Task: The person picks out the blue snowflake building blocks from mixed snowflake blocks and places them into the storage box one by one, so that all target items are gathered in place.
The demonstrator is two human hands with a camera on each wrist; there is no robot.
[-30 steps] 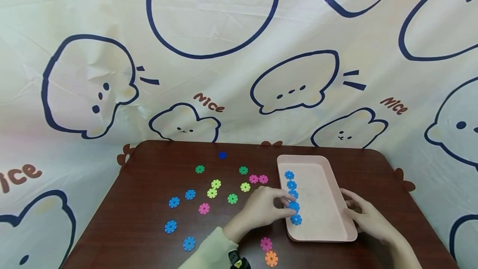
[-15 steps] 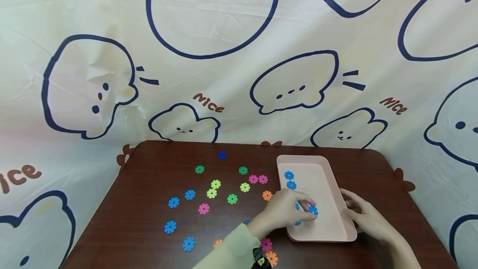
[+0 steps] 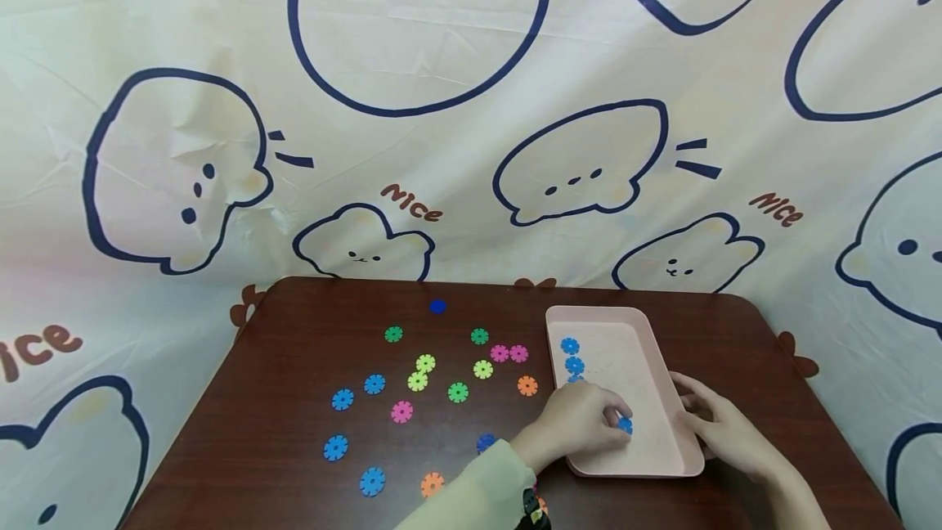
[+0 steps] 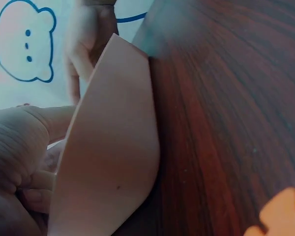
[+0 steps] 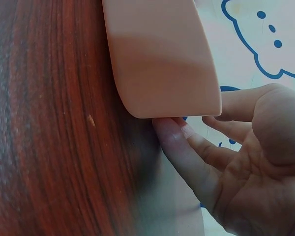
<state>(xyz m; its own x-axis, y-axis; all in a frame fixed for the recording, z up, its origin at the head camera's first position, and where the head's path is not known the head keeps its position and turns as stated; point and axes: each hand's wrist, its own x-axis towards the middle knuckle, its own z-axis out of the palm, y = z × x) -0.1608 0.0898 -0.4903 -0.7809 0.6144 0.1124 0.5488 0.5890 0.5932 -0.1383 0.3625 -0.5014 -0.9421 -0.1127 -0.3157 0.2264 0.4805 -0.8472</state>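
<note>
Blue is the notched disc the left hand pinches over the tray, with open floor between it and the right hand, relaxed against the outer edge.

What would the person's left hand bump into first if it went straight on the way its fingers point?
The left hand, pinching a blue disc, would probably meet the tray's right wall. Height is unclear; passing above that, it might meet the right hand first.
</note>
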